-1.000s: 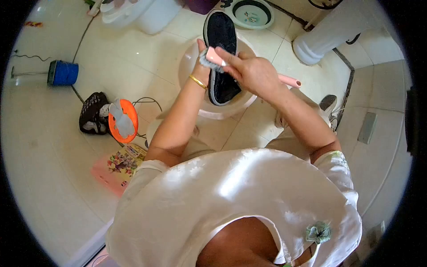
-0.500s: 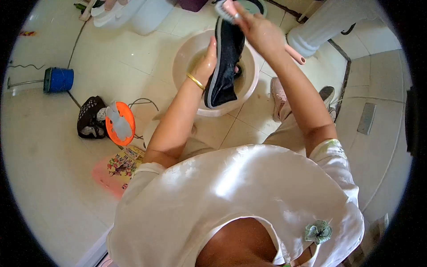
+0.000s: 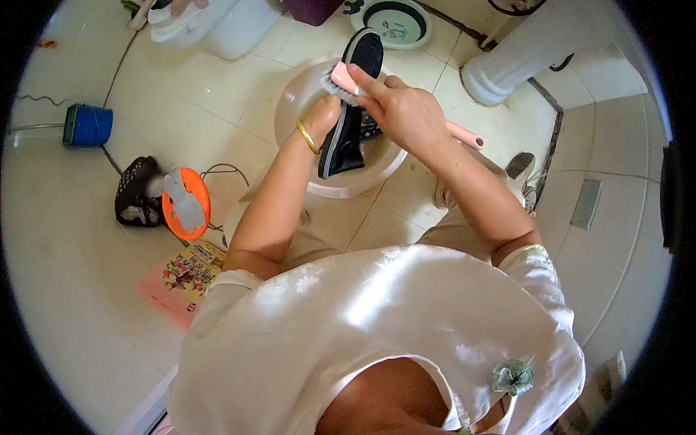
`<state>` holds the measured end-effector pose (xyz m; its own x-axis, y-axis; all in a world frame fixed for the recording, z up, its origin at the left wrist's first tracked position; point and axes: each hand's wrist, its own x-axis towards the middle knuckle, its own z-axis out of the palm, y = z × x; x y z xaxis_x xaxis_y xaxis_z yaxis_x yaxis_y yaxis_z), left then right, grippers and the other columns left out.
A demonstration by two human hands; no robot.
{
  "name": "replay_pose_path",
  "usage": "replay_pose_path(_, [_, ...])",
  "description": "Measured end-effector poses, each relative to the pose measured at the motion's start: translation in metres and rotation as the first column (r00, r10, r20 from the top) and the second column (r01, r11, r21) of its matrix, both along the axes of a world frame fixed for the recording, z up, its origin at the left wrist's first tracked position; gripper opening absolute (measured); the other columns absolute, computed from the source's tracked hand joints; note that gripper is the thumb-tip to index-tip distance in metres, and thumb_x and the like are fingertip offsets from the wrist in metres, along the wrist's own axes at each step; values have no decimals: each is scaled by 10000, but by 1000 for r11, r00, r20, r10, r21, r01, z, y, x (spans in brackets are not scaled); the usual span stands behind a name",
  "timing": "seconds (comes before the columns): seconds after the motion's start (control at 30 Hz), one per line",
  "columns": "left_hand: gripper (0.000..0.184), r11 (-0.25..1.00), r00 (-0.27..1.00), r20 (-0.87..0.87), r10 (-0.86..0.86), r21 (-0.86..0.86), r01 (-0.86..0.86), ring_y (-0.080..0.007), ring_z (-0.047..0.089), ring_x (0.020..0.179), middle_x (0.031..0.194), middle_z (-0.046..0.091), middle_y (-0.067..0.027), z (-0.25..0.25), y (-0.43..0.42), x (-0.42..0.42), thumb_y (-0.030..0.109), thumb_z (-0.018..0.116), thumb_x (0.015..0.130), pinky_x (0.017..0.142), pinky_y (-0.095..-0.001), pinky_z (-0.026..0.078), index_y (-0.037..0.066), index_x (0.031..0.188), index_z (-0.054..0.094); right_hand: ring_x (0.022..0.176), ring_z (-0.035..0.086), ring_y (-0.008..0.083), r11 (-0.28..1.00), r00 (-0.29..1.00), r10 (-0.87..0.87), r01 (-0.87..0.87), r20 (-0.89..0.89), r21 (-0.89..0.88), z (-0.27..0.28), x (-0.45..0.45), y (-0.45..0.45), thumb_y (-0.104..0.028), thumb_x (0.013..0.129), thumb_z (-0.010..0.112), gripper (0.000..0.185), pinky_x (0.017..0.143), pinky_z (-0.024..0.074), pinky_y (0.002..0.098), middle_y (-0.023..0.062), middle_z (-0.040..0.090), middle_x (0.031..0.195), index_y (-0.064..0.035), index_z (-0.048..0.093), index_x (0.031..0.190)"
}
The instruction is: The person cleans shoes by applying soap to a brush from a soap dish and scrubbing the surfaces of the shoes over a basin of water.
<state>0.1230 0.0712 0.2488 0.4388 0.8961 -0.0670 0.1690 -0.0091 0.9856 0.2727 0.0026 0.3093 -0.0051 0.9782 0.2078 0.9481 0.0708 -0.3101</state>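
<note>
My left hand (image 3: pixel 321 119) grips a black shoe (image 3: pixel 342 148) by its left side, over a pale pink basin (image 3: pixel 290 109). The shoe is tilted, with its toe pointing away from me. My right hand (image 3: pixel 406 112) is closed on a pink scrub brush (image 3: pixel 344 77), whose grey-white bristles face left beside the shoe's upper. The brush's long pink handle shows behind my right wrist. Murky water lies in the basin, and a dark patterned item is partly visible in it behind the shoe.
Beyond the basin stands a green-white tub (image 3: pixel 428 29) near a white pedestal (image 3: pixel 487 76). On the left are a blue container (image 3: pixel 88 125), a black bag (image 3: pixel 136 192), an orange object (image 3: pixel 204 217) and a pink package (image 3: pixel 168 290). Cables lie nearby.
The brush first moved away toward the shoe's toe, then came back nearer to me. The shoe has turned and shifted slightly left, with my left hand lower around it.
</note>
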Motion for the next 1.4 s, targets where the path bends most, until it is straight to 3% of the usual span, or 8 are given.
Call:
replay_pose_path(0.13, [656, 875, 972, -164, -170, -480, 72, -134, 572, 794, 1028, 588, -69, 14, 2, 2, 573, 274, 904, 725, -283, 477, 48, 1259, 440, 669, 605, 319, 964, 987, -163, 161, -9, 210, -5, 35, 37, -380, 849, 519, 434, 547, 473, 435, 154, 602, 752, -270, 455, 1264])
replay_pose_path(0.4, [504, 892, 955, 77, -287, -341, 296, -132, 538, 874, 948, 569, -31, 2, 0, -6, 92, 652, 678, 797, -283, 443, 28, 1151, 488, 664, 602, 335, 994, 996, -90, 90, -6, 60, -1, 20, 10, -378, 847, 528, 452, 574, 484, 429, 130, 582, 748, -312, 435, 1284])
replay_pose_path(0.67, [337, 934, 934, -103, -341, -150, 324, -135, 562, 827, 907, 594, -39, -7, 8, -14, 34, 589, 678, 741, -261, 458, 35, 1015, 565, 586, 580, 299, 991, 993, 90, -96, 75, 89, -1, -1, -5, -369, 828, 564, 486, 523, 474, 401, 105, 551, 689, -315, 426, 1291])
replay_pose_path(0.83, [318, 701, 908, 256, -332, -577, 419, -184, 601, 718, 850, 623, -96, 12, -6, -5, 58, 561, 677, 664, -295, 492, -2, 989, 577, 651, 611, 334, 972, 982, -184, 188, -43, 141, -11, 43, 41, -399, 881, 458, 442, 544, 485, 440, 173, 591, 757, -282, 395, 1303])
replay_pose_path(0.93, [366, 569, 876, 454, -162, -682, 459, -250, 624, 742, 883, 625, -138, 18, 0, -8, 32, 539, 658, 723, -346, 521, -19, 1020, 558, 602, 606, 316, 988, 1000, -14, 10, 20, 155, -10, 7, 8, -389, 840, 533, 457, 514, 488, 415, 158, 580, 720, -289, 437, 1275])
replay_pose_path(1.03, [437, 722, 875, 464, -141, -556, 412, -292, 612, 900, 1006, 595, -177, 23, 1, -13, 40, 484, 684, 806, -435, 518, -38, 1114, 505, 619, 611, 322, 997, 998, 46, -49, 40, 59, -4, 6, -1, -389, 842, 527, 460, 522, 493, 416, 164, 595, 787, -304, 425, 1283])
replay_pose_path(1.13, [584, 476, 628, 762, -161, -497, 726, -295, 448, 1175, 1267, 449, -151, 24, -6, -5, 10, 417, 693, 869, -525, 466, -13, 1275, 386, 657, 609, 359, 977, 986, -162, 156, 28, 143, -7, 48, 36, -390, 881, 449, 439, 546, 491, 441, 183, 596, 829, -288, 391, 1305])
replay_pose_path(1.4, [444, 686, 765, 623, 163, -629, 365, -313, 617, 840, 983, 610, -202, -9, 18, -22, 98, 478, 678, 831, -379, 497, -93, 1077, 514, 638, 602, 340, 999, 999, -16, 17, -28, 35, -8, 3, -6, -377, 869, 496, 468, 536, 473, 437, 130, 600, 780, -309, 382, 1317])
